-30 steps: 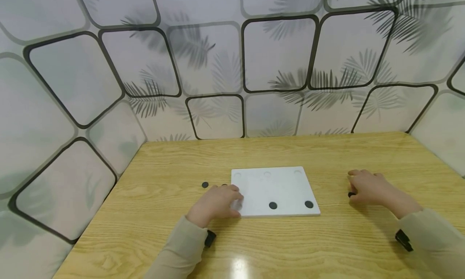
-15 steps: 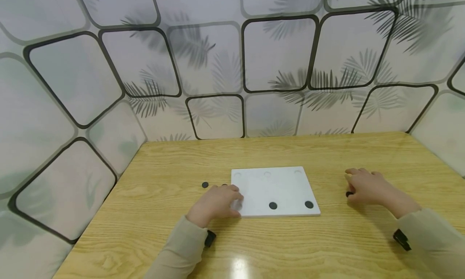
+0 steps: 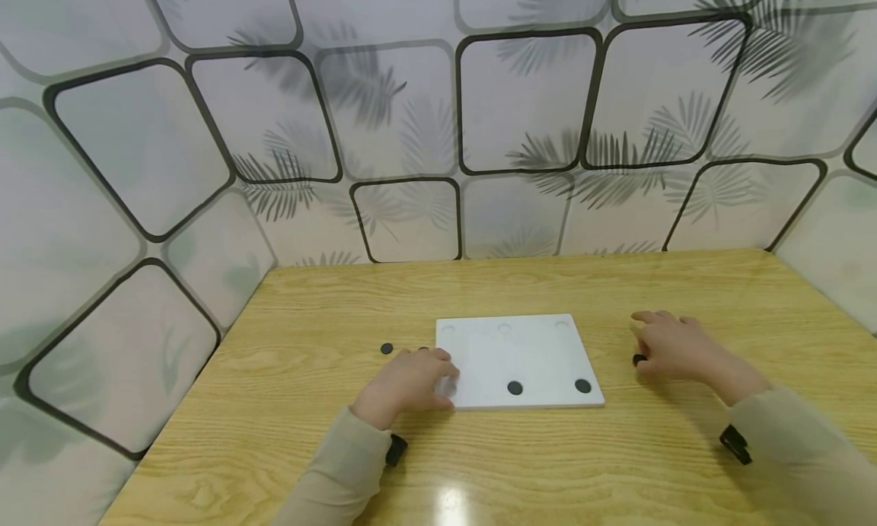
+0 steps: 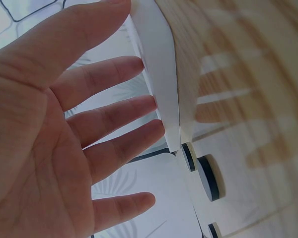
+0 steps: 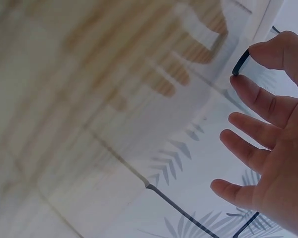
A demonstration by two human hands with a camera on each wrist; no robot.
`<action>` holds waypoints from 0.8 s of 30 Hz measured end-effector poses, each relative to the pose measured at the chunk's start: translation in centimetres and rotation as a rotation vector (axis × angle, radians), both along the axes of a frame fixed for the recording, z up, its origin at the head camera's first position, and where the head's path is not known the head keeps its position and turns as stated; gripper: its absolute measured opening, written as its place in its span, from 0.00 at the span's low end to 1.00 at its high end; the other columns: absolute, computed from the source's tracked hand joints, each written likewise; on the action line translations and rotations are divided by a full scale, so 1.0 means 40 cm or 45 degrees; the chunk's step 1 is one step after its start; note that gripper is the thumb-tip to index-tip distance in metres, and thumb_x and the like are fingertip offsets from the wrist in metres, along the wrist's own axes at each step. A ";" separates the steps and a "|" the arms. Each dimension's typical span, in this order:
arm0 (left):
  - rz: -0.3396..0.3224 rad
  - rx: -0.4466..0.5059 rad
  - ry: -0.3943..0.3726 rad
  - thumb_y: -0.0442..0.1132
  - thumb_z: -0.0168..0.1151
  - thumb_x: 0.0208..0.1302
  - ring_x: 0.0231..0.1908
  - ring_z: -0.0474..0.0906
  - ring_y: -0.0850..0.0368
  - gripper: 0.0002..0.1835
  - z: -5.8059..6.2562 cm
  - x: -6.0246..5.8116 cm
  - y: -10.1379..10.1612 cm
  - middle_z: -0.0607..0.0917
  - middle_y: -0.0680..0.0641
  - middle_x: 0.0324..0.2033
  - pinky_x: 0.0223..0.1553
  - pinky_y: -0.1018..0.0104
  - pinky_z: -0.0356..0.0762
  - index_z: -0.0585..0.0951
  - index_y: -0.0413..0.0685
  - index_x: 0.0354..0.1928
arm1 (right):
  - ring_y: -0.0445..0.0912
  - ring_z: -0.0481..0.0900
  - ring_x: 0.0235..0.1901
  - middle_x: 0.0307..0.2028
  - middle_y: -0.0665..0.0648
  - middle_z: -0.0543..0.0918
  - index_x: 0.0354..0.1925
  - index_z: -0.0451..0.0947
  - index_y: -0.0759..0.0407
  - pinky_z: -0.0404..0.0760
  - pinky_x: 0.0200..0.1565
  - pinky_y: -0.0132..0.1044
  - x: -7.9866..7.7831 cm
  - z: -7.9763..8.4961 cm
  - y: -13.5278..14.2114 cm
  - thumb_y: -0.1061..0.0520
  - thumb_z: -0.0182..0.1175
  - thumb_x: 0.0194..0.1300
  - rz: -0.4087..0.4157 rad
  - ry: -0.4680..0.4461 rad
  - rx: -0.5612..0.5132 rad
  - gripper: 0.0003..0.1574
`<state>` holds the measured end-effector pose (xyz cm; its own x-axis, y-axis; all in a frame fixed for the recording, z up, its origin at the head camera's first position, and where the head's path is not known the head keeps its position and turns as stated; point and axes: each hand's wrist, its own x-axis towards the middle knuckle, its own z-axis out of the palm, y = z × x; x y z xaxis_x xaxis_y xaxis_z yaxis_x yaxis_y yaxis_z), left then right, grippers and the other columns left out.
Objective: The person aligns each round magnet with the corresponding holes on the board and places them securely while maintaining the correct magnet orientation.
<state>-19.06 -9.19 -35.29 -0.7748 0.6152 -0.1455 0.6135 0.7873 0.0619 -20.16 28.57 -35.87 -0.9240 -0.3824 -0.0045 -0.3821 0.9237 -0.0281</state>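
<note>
A white board (image 3: 527, 358) lies flat on the table. My left hand (image 3: 407, 385) rests at its left edge; in the left wrist view the spread, nearly straight fingers (image 4: 114, 115) touch the board's side. Over the table to the right of the board, my right hand (image 3: 681, 351) pinches a black disc (image 5: 242, 62) between thumb and index fingertip, the other fingers spread apart. Two more black discs sit on the board's near side, one near the middle (image 3: 515, 387) and one at the right corner (image 3: 582, 386). Shallow round recesses (image 3: 504, 328) mark its far side.
Left of the board, a loose black disc (image 3: 387, 349) lies on the wooden table (image 3: 329, 313). Another disc (image 3: 423, 349) is partly hidden behind my left hand. Three discs (image 4: 208, 178) show in the left wrist view. A patterned wall covering (image 3: 411, 130) rises behind the table.
My right hand has moved left toward the board, carrying the pinched disc. The left hand and the board have stayed in place.
</note>
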 end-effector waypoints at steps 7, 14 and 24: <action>0.000 0.002 -0.009 0.53 0.65 0.48 0.50 0.70 0.53 0.24 0.004 0.002 0.002 0.74 0.50 0.51 0.47 0.51 0.68 0.78 0.54 0.49 | 0.68 0.64 0.49 0.52 0.72 0.67 0.14 0.67 0.49 0.58 0.40 0.70 -0.010 0.005 -0.026 0.56 0.62 0.44 0.011 0.006 -0.014 0.13; 0.002 0.009 0.000 0.52 0.65 0.48 0.49 0.71 0.53 0.23 0.005 0.004 0.001 0.74 0.50 0.51 0.47 0.51 0.68 0.79 0.54 0.48 | 0.68 0.63 0.50 0.53 0.72 0.67 0.15 0.68 0.49 0.57 0.41 0.70 -0.020 0.011 -0.048 0.55 0.62 0.45 -0.004 0.005 -0.017 0.12; -0.004 0.007 0.007 0.52 0.65 0.48 0.49 0.71 0.53 0.23 0.008 0.007 0.002 0.74 0.50 0.51 0.46 0.51 0.68 0.79 0.54 0.47 | 0.67 0.63 0.50 0.54 0.72 0.66 0.15 0.68 0.50 0.57 0.42 0.70 -0.027 0.020 -0.072 0.56 0.61 0.45 -0.005 0.014 -0.024 0.11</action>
<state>-18.78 -9.12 -34.96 -0.7738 0.6183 -0.1376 0.6162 0.7851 0.0630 -21.23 25.69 -35.09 -0.9254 -0.3788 0.0125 -0.3790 0.9245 -0.0415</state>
